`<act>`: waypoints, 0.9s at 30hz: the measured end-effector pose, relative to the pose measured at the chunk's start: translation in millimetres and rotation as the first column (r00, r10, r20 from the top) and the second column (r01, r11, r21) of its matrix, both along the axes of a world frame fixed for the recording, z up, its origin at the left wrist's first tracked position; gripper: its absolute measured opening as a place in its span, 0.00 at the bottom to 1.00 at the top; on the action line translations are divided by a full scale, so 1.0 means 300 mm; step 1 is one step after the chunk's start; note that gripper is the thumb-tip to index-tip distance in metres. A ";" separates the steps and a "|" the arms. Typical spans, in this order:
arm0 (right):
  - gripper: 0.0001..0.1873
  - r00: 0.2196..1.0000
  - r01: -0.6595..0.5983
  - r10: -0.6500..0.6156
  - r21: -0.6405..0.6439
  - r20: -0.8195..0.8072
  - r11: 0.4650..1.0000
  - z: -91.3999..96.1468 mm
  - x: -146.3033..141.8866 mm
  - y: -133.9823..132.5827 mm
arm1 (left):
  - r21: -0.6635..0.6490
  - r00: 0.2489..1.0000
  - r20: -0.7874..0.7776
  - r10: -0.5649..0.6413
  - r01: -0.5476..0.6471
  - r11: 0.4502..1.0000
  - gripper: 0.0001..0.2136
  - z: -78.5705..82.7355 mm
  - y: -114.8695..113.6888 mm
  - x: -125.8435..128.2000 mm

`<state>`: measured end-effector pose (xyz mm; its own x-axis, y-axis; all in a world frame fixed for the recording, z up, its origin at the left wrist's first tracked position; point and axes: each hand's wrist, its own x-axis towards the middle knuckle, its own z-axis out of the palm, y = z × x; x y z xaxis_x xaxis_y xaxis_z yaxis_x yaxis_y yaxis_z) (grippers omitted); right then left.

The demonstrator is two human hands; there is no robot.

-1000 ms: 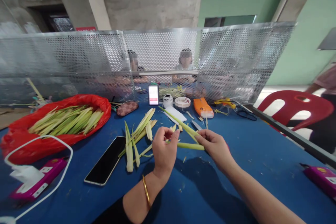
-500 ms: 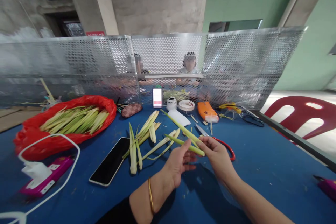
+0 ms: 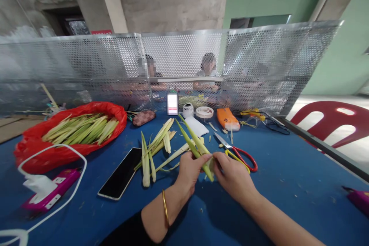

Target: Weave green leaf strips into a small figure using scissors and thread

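Toward six o'clock, my left hand (image 3: 188,170) pinches two leaf strips (image 3: 203,146), tips toward eleven; my right hand (image 3: 232,171) grasps the paler one's near end, best held lightly to avoid tearing.

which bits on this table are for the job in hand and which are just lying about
Likely for the job:
held leaves
loose leaves
red bag, full of leaves
scissors, probably

Seemingly just lying about:
black phone
checked pouch
orange pack
left power strip
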<state>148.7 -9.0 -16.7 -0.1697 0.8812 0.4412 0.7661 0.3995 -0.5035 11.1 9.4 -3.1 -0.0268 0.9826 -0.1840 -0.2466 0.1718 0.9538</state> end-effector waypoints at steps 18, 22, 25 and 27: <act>0.06 0.979 -0.146 0.106 -0.240 -0.172 0.960 0.028 -0.002 -0.002 | 0.047 0.997 -0.075 0.002 0.001 0.999 0.11 0.019 0.008 -0.020; 0.06 0.990 -0.087 0.065 -0.188 -0.124 0.978 0.025 0.008 0.003 | 0.022 0.997 -0.076 -0.014 0.016 1.000 0.11 0.023 0.009 -0.021; 0.05 0.983 -0.059 0.024 -0.191 -0.179 0.980 0.018 0.008 0.009 | 0.015 0.998 -0.068 -0.019 0.020 1.000 0.12 0.023 0.009 -0.020; 0.04 0.918 -0.150 0.011 -0.322 -0.397 0.935 0.017 0.004 0.015 | -0.005 0.999 -0.026 -0.030 0.030 1.000 0.12 0.020 0.011 -0.019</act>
